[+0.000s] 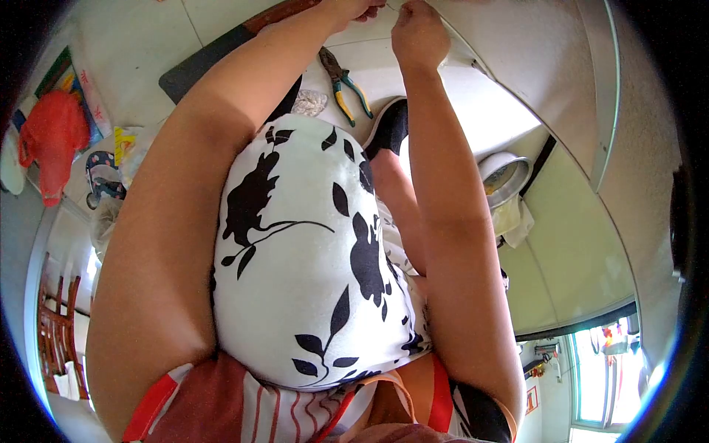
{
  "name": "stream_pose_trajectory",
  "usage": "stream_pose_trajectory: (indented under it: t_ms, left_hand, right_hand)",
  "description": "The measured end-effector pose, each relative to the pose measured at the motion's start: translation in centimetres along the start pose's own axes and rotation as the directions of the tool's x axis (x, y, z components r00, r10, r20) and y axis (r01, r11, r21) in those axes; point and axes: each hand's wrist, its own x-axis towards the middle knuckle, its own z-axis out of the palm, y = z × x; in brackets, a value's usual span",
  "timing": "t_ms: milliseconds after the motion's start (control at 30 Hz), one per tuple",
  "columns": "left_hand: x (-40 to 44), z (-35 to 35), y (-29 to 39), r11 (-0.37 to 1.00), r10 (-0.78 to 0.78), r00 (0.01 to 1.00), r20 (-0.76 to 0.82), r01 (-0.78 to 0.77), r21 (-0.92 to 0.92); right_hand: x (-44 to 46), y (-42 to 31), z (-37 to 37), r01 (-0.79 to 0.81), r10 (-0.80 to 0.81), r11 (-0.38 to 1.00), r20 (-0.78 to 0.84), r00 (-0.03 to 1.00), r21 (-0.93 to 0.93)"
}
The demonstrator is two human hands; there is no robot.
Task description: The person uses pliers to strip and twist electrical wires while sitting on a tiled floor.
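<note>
At the top edge of the head view my left hand (356,9) is partly cut off, its fingertips pinched together. Close by on its right, my right hand (420,37) is closed with the back of the hand towards me. A thin strand seems to show between the two hands, too small to name. Below them a pair of pliers (342,83) with green and yellow handles lies on the pale floor, its jaws pointing up and the handles spread. Neither hand touches the pliers. My knees are covered by white cloth (288,295) with black leaf prints.
A dark board (203,65) lies beyond my left forearm. A small clear bag (309,102) rests near my black shoe (389,127). To the right stands a metal basin (507,177) beside a light green panel (569,258). A red plastic bag (53,140) is at far left.
</note>
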Motion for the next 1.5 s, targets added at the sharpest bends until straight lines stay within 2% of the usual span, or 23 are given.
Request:
stream_pose_trajectory:
  t_ms: [67, 167, 267, 367, 467, 567, 667, 700, 867, 967, 1100, 1167, 1300, 1400, 1500]
  left_hand:
    - [-0.2, 0.1, 0.4, 0.999, 0.027, 1.000, 0.007, -0.027, 0.024]
    - [-0.5, -0.2, 0.7, 0.999, 0.021, 0.999, 0.037, -0.022, 0.036]
    - [-0.7, -0.5, 0.9, 1.000, 0.012, 0.994, 0.106, -0.014, 0.023]
    - [-0.5, -0.8, 0.5, 0.999, 0.036, 0.987, 0.158, -0.029, -0.045]
    - [-0.1, -0.8, -0.2, 0.994, 0.061, 0.987, 0.148, -0.047, -0.094]
    - [-1.8, 0.5, 0.7, 0.967, -0.024, 0.996, 0.088, 0.045, -0.252]
    - [-2.3, 1.6, 0.4, 0.837, -0.067, 0.979, 0.194, 0.161, -0.523]
    - [-2.3, 1.9, 0.2, 0.825, -0.075, 0.978, 0.197, 0.172, -0.538]
    - [-2.5, 1.8, -0.9, 0.844, -0.028, 0.977, 0.213, 0.138, -0.519]
    - [-2.1, 1.5, -2.0, 0.884, 0.001, 0.972, 0.233, 0.108, -0.455]
    - [-2.6, 1.4, -1.5, 0.916, -0.016, 0.976, 0.216, 0.101, -0.389]
    - [-2.5, 1.3, -1.4, 0.893, -0.003, 0.966, 0.258, 0.119, -0.435]
    - [-2.3, 0.6, -1.4, 0.851, 0.022, 0.944, 0.330, 0.156, -0.502]
    - [-1.9, 1.0, -2.2, 0.879, 0.143, 0.946, 0.291, 0.014, -0.477]
    - [-1.6, 1.0, -2.0, 0.979, -0.007, 0.994, 0.113, 0.030, -0.199]
  right_hand:
    - [-0.5, 1.4, 1.2, -0.043, 0.049, 0.996, -0.083, 0.995, 0.078]
    - [-0.9, 0.4, 0.2, -0.098, 0.085, 0.949, 0.057, 0.995, 0.298]
    - [-0.5, 0.0, 0.5, -0.023, 0.016, 0.946, 0.024, 1.000, 0.323]
    - [0.5, -0.9, -0.2, 0.030, -0.031, 0.990, 0.004, 1.000, 0.138]
    - [1.0, -1.1, -1.2, 0.098, -0.097, 0.995, 0.109, 0.989, -0.004]
    - [1.3, -1.1, -1.9, 0.218, -0.210, 0.974, 0.103, 0.972, -0.069]
    - [2.2, -1.4, -2.1, 0.228, -0.186, 0.942, 0.183, 0.965, -0.246]
    - [2.4, -1.0, -2.0, 0.270, -0.219, 0.933, 0.220, 0.951, -0.237]
    - [3.4, 0.0, -3.2, 0.506, -0.439, 0.852, 0.338, 0.832, -0.138]
    - [3.9, -0.9, -4.2, 0.533, -0.450, 0.819, 0.340, 0.826, -0.212]
    - [4.4, 0.3, -3.6, 0.597, -0.556, 0.802, 0.331, 0.763, -0.030]
    - [4.4, 0.6, -3.3, 0.598, -0.575, 0.801, 0.301, 0.761, 0.019]
    - [4.2, 0.6, -3.3, 0.549, -0.514, 0.835, 0.316, 0.798, -0.028]
    - [3.7, 1.6, -2.3, 0.496, -0.445, 0.864, 0.332, 0.832, -0.083]
    - [3.2, 2.0, -1.7, 0.402, -0.346, 0.908, 0.329, 0.879, -0.120]
